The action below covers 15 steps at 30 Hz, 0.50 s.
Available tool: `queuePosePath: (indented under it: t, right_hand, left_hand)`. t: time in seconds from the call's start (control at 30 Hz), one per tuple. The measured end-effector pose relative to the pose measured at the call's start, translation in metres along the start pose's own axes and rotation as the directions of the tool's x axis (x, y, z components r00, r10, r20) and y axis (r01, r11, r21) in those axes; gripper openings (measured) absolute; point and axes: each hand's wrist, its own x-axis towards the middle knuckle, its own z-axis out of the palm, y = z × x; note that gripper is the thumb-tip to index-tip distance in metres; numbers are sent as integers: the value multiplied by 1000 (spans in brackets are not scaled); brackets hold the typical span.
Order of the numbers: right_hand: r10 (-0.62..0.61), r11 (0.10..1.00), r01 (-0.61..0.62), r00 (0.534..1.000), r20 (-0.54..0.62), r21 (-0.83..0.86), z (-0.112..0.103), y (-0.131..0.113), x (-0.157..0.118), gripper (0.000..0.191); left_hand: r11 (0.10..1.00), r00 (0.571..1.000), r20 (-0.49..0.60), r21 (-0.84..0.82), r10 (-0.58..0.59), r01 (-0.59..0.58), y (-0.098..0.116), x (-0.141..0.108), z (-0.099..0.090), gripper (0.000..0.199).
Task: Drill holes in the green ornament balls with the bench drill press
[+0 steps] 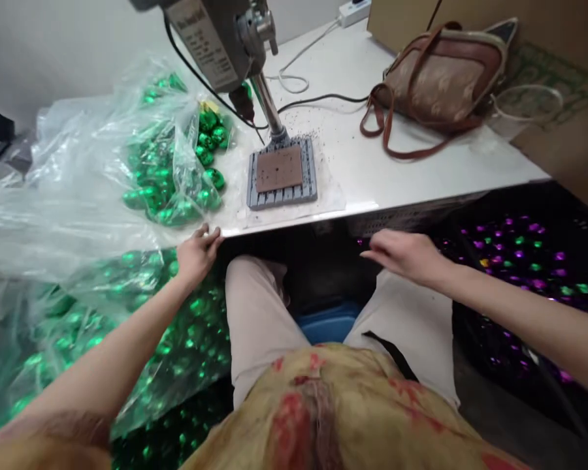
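My left hand (196, 256) is at the front edge of the white table (396, 176), its bent fingers gripping the edge beside a clear plastic bag (93, 163) of shiny green balls (214, 179). Over my right knee, in front of the table, my right hand (402, 256) is closed with its fingers curled; whatever may be inside them is hidden. Between and beyond the hands stands a bench drill press (210, 46). A brown square board (279, 168) with a small dark hole lies on its slotted grey base (308, 189), dark shavings scattered around.
A brown handbag (434, 81) with a looped strap sits on the table at right, near a cardboard box (563, 130). Cables run behind to a power strip (353, 12). More green balls (196, 326) fill a bag below left; purple and green balls (534, 261) lie below right.
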Motion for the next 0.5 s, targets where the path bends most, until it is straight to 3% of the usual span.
queuePosePath:
  t: [0.1, 0.2, 0.37, 0.5]
  right_hand:
    - [-135, 991, 123, 953, 271, 59, 49, -34, -11, 27]
    - [-86, 996, 78, 898, 432, 36, 89, -42, 9, 35]
    - [74, 995, -99, 853, 516, 21, 124, -27, 64, 40]
    - [122, 974, -202, 853, 507, 104, 143, -16, 96, 41]
  left_hand:
    - [999, 998, 32, 13, 45, -46, 2, 6, -3, 40]
    - [998, 997, 25, 9, 68, -68, 6, 9, -4, 38]
    - [996, 996, 7, 12, 87, -87, 7, 6, -7, 36]
    - [997, 997, 17, 41, 72, -73, 0, 6, -8, 37]
